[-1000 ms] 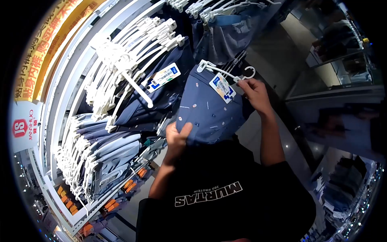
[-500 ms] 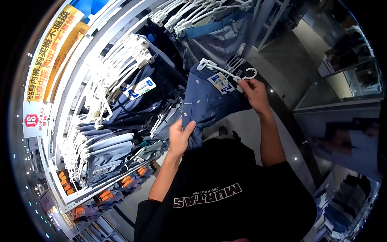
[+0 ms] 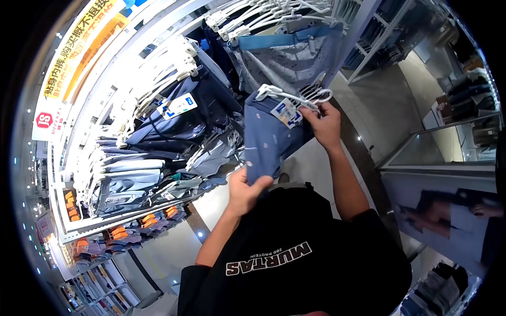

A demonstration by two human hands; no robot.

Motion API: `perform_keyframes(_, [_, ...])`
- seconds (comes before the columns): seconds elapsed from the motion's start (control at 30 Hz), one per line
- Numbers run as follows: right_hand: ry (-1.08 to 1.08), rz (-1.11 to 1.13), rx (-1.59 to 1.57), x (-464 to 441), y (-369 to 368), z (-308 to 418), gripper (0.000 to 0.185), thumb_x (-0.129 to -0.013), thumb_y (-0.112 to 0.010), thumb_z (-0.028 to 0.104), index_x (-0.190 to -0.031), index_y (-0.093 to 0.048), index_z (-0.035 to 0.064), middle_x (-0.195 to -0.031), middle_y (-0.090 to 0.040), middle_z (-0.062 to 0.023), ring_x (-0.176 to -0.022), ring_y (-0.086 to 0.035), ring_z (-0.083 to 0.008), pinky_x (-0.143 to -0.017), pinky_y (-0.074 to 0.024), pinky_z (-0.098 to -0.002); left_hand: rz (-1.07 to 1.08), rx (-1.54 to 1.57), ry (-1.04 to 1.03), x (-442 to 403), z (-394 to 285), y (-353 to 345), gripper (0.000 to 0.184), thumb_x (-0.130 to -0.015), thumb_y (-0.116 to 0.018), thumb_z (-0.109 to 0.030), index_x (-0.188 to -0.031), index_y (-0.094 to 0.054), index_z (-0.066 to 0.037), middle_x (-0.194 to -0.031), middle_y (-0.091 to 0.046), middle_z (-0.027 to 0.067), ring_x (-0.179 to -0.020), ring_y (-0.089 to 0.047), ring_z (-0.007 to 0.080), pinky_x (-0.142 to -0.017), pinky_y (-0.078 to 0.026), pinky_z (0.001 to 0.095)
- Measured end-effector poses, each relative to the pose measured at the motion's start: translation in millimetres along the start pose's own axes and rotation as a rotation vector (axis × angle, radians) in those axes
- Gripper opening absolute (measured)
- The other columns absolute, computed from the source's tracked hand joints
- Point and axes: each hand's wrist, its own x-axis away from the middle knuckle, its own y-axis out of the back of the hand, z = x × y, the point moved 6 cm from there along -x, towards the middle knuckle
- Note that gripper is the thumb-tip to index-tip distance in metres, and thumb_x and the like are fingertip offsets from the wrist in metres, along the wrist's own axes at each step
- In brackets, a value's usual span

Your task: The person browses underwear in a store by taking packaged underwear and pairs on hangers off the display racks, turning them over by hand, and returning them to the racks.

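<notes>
A blue-grey patterned garment hangs from a white hanger in front of my body. My right hand pinches the hanger near its hook. At the garment's lower edge, my left hand is closed on the cloth, thumb on top. A white and blue tag lies against the upper part of the garment. To the left, dark blue garments hang on the rack, one with a similar tag.
White hangers crowd the rack on the left. A grey garment with a light blue waistband hangs behind the held one. Orange-clipped items hang lower left. A glass-topped case stands at the right.
The held garment has narrowed and hangs more steeply, and my left hand has moved slightly right and down. The view has shifted, showing more of the grey garment and the lower racks.
</notes>
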Motion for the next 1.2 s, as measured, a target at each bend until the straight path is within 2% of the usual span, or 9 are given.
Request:
perform_keyframes(0.1, [0.145,-0.194,0.033,-4,-2,-11,0.016,-0.091,-0.065,0.005,-0.106,-0.063,-0.0010,-0.095,-0.067,-0.0032,-0.089,-0.061,-0.0107,-0.081,-0.0481,-0.0266,0.328,-0.233,-0.124,0,-15,-48,0.023,-0.091,-0.073,-0.020,-0.101,-0.068,0.000,-0.091,-0.068,0.0042,-0.083,-0.061,0.0105,-0.077,-0.048,0.0264])
perform_keyframes(0.23, [-0.118,-0.173,-0.303,-2,-20,-8,0.049,-0.105,-0.043,0.045,-0.118,-0.058,0.0002,-0.114,-0.064,-0.0120,-0.104,-0.061,-0.0193,-0.092,-0.0476,-0.0307,0.613,-0.235,-0.369,9,-9,-104,0.028,-0.093,-0.070,-0.019,-0.112,-0.065,0.000,-0.094,-0.067,0.0061,-0.088,-0.062,0.0141,-0.081,-0.048,0.0292])
perform_keyframes(0.4, [-0.322,-0.059,-1.097,3,-22,-10,0.046,-0.103,-0.043,0.045,-0.115,-0.055,0.0018,-0.119,-0.060,-0.0178,-0.122,-0.056,-0.0315,-0.105,-0.0493,-0.0457,0.228,-0.266,0.113,-18,75,-58,0.042,-0.090,-0.073,-0.023,-0.122,-0.061,0.000,-0.118,-0.064,0.0100,-0.104,-0.060,0.0169,-0.088,-0.048,0.0295])
perform_keyframes(0.6, [-0.375,0.077,-1.550,19,-39,5,0.045,-0.103,-0.041,0.046,-0.116,-0.049,0.0038,-0.123,-0.056,-0.0220,-0.125,-0.053,-0.0355,-0.106,-0.0490,-0.0486,-0.243,-0.358,-0.157,-53,87,-30,0.070,-0.086,-0.076,-0.017,-0.142,-0.039,0.002,-0.128,-0.057,0.0132,-0.117,-0.053,0.0203,-0.095,-0.045,0.0328])
perform_keyframes(0.67, [-0.431,0.043,-1.517,27,-45,11,0.045,-0.103,-0.041,0.047,-0.114,-0.051,0.0043,-0.122,-0.056,-0.0209,-0.128,-0.050,-0.0356,-0.109,-0.0466,-0.0501,-0.152,-0.380,-0.116,-64,81,-32,0.077,-0.084,-0.078,-0.018,-0.144,-0.035,0.001,-0.135,-0.053,0.0145,-0.124,-0.049,0.0215,-0.097,-0.043,0.0333])
perform_keyframes(0.83, [-0.441,0.078,-1.555,29,-42,7,0.047,-0.101,-0.044,0.050,-0.110,-0.055,0.0048,-0.120,-0.058,-0.0189,-0.131,-0.048,-0.0347,-0.110,-0.0443,-0.0522,-0.108,-0.180,-0.091,-59,70,-38,0.017,-0.090,-0.071,-0.010,-0.101,-0.071,0.003,-0.094,-0.071,0.0031,-0.088,-0.063,0.0109,-0.081,-0.049,0.0275])
perform_keyframes(1.0, [-0.468,0.080,-1.599,25,-39,-4,0.046,-0.100,-0.050,0.049,-0.109,-0.057,0.0042,-0.118,-0.061,-0.0213,-0.126,-0.052,-0.0367,-0.108,-0.0447,-0.0529,-0.110,-0.253,-0.096,-47,62,-40,0.021,-0.088,-0.074,-0.015,-0.100,-0.070,0.002,-0.088,-0.069,0.0014,-0.080,-0.061,0.0099,-0.074,-0.050,0.0275])
perform_keyframes(1.1, [-0.275,0.403,-1.587,9,-41,-44,0.067,-0.100,-0.039,0.059,-0.119,-0.055,-0.0032,-0.128,-0.057,-0.0250,-0.118,-0.058,-0.0360,-0.105,-0.0477,-0.0497,-0.144,-0.240,-0.133,-38,47,-42,0.026,-0.087,-0.075,-0.020,-0.101,-0.069,0.001,-0.088,-0.069,0.0031,-0.083,-0.061,0.0110,-0.078,-0.050,0.0298])
perform_keyframes(1.2, [-0.431,-0.086,-1.107,28,-36,5,0.059,-0.103,-0.040,0.051,-0.112,-0.056,-0.0048,-0.124,-0.059,-0.0269,-0.111,-0.063,-0.0308,-0.095,-0.0561,-0.0392,-0.119,-0.234,-0.065,-32,51,-19,0.034,-0.089,-0.073,-0.022,-0.112,-0.065,0.001,-0.102,-0.068,0.0069,-0.094,-0.060,0.0134,-0.086,-0.048,0.0314])
